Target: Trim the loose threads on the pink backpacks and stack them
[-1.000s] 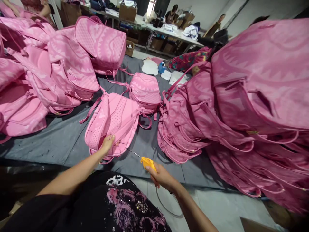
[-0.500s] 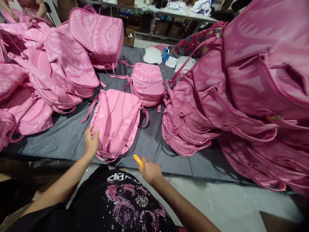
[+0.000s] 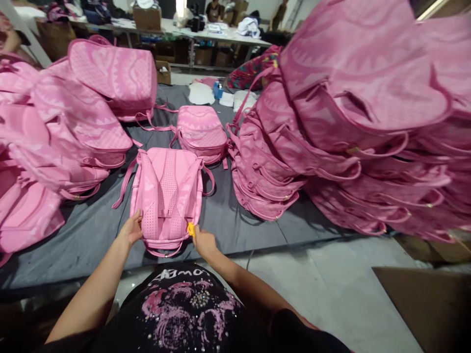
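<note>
Apparently mid-job: pink backpack [image 3: 169,181] straps-up on grey cloth [image 3: 257,230], right hand [image 3: 204,242] gripping a yellow tool [image 3: 191,229] at its near right edge, left hand [image 3: 131,229] at its left side (pinching or resting, cannot tell). Looks unfinished.

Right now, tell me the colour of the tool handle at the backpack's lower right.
The tool handle is yellow, seen best in the head view.

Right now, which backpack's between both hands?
The straps-up backpack at front centre: left hand at one side, right hand with yellow tool at the other. Neither touches another.
</note>
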`<action>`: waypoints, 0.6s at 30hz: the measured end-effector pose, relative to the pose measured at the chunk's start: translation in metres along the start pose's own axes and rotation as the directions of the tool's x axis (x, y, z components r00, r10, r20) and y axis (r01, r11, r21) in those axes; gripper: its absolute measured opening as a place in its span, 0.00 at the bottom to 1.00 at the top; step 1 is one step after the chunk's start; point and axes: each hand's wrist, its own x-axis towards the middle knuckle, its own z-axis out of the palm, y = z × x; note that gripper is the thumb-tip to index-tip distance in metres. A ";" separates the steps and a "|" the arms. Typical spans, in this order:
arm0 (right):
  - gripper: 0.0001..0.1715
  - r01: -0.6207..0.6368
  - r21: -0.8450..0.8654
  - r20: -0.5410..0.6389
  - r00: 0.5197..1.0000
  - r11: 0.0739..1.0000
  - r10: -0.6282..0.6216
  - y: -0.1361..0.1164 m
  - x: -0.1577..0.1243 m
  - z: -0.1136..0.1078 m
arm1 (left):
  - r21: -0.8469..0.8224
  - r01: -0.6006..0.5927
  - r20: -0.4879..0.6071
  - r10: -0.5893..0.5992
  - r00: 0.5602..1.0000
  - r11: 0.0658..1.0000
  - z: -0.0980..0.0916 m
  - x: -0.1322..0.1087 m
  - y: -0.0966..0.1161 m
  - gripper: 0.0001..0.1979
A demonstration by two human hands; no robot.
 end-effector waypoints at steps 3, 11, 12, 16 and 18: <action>0.27 -0.017 0.051 -0.023 1.000 0.999 0.018 -0.002 0.003 0.003 | -0.116 0.099 0.117 -0.085 0.989 0.988 -0.010 0.015 0.003 0.16; 0.26 -0.055 0.187 -0.047 0.997 0.981 0.064 -0.001 0.007 0.003 | -0.216 0.019 0.314 0.051 0.948 0.976 -0.036 0.071 0.003 0.17; 0.26 -0.062 0.196 -0.041 0.997 0.979 0.071 0.000 0.006 0.003 | -0.232 0.022 0.364 0.066 0.929 0.972 -0.039 0.074 0.002 0.19; 0.24 -0.081 0.210 -0.024 0.996 0.974 0.088 0.002 -0.004 0.000 | -0.237 0.068 0.508 0.064 0.859 0.969 -0.048 0.080 -0.002 0.27; 0.21 -0.085 0.200 -0.011 0.996 0.976 0.088 0.005 -0.009 -0.004 | -0.226 0.086 0.519 0.046 0.854 0.970 -0.051 0.082 -0.003 0.26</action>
